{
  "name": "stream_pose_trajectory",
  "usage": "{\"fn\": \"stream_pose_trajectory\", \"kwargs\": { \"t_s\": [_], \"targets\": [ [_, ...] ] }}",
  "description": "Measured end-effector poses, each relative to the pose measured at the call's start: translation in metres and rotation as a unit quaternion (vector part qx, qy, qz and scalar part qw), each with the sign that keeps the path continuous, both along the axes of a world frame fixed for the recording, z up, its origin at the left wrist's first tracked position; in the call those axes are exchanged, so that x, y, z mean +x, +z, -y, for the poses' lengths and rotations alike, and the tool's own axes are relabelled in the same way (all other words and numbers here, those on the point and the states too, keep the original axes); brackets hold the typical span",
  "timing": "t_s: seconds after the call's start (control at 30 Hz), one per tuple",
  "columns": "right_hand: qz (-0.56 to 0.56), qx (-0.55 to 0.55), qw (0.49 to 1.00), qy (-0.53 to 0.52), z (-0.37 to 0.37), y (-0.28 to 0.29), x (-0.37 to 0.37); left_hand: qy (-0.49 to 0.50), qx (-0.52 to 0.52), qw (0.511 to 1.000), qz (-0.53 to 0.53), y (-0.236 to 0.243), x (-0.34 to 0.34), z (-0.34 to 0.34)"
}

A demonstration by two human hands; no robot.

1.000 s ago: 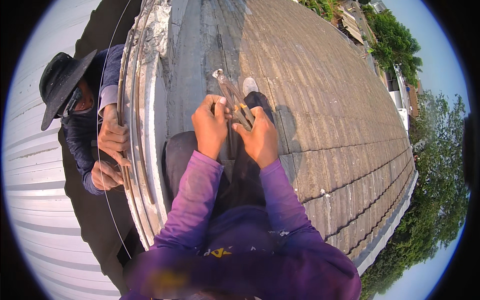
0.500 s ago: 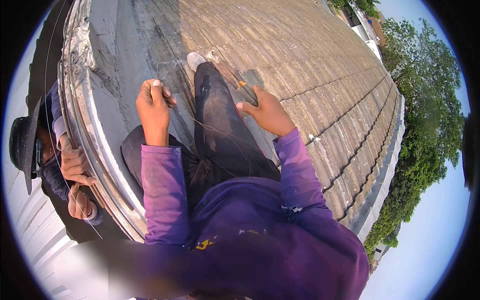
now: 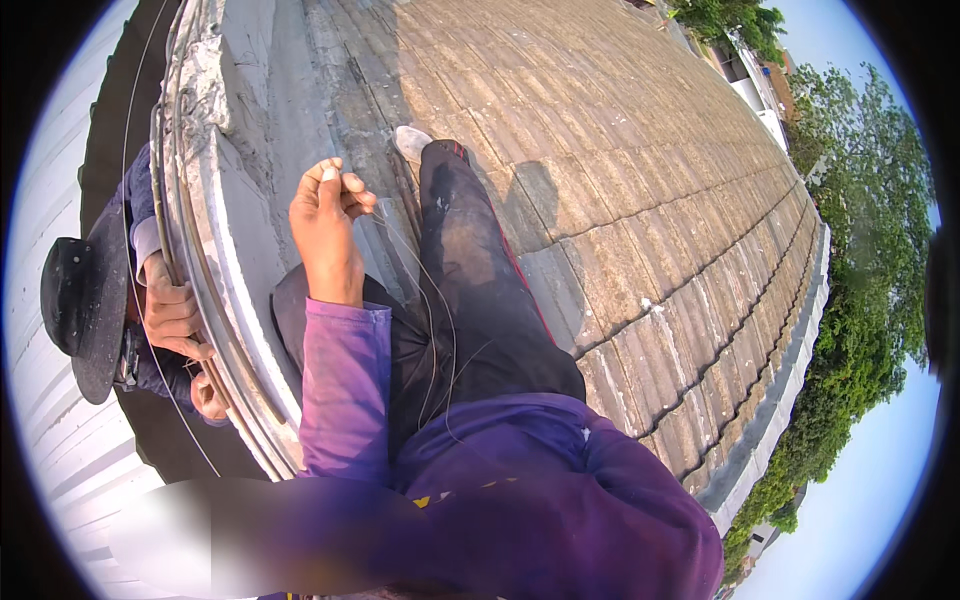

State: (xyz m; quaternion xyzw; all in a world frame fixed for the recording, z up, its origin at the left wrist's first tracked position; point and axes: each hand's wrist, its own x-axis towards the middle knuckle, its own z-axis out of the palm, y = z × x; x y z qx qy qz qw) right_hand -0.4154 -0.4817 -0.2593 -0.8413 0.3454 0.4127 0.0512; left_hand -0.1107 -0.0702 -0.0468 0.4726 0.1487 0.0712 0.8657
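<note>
My left hand (image 3: pixel 328 220) is raised over my lap with fingers pinched on thin wire (image 3: pixel 451 335), which hangs down in loose strands across my dark trousers. My right hand is out of view; its sleeve (image 3: pixel 640 460) runs down beside my body. My outstretched leg (image 3: pixel 455 220) ends in a pale shoe (image 3: pixel 408 142) on the roof.
A concrete ledge (image 3: pixel 215 75) runs along my left, carrying long metal rods (image 3: pixel 180 230). A co-worker in a dark hat (image 3: pixel 75 300) grips them beside a white metal roof (image 3: pixel 60 420). Weathered roof tiles (image 3: pixel 620 160) slope to my right, with trees (image 3: pixel 860 280) beyond their edge.
Earlier my right hand held pincers over my leg; both have moved out of view. The view has shifted, and the co-worker's head has tilted lower.
</note>
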Motion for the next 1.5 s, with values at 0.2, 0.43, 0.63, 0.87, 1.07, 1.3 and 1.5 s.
{"fn": "stream_pose_trajectory", "kwargs": {
  "t_s": [0.2,0.43,0.63,0.87,1.07,1.3,1.5],
  "targets": [
    [-0.036,0.000,0.999,0.030,-0.010,-0.016,-0.007,-0.041,-0.029,0.999,-0.003,0.024,-0.003,0.023],
    [-0.026,0.016,0.999,0.040,0.010,0.000,0.033,0.048,0.139,0.989,0.008,0.009,-0.005,0.013],
    [0.021,0.066,0.996,-0.063,0.047,0.017,0.039,-0.008,0.143,0.990,-0.005,0.025,-0.006,0.025],
    [0.401,0.420,0.804,-0.126,-0.053,0.207,0.236,-0.016,0.306,0.952,-0.016,0.055,-0.012,0.022],
    [0.347,0.578,0.737,0.053,-0.203,0.368,0.282,0.037,0.365,0.925,0.102,0.098,-0.013,0.047],
    [0.308,0.560,0.757,0.135,-0.280,0.349,0.290,0.193,0.410,0.891,0.014,0.112,-0.075,-0.012],
    [0.158,0.738,0.653,-0.064,-0.327,0.352,0.288,0.213,0.639,0.731,-0.109,0.132,-0.182,-0.065]
  ]
}}
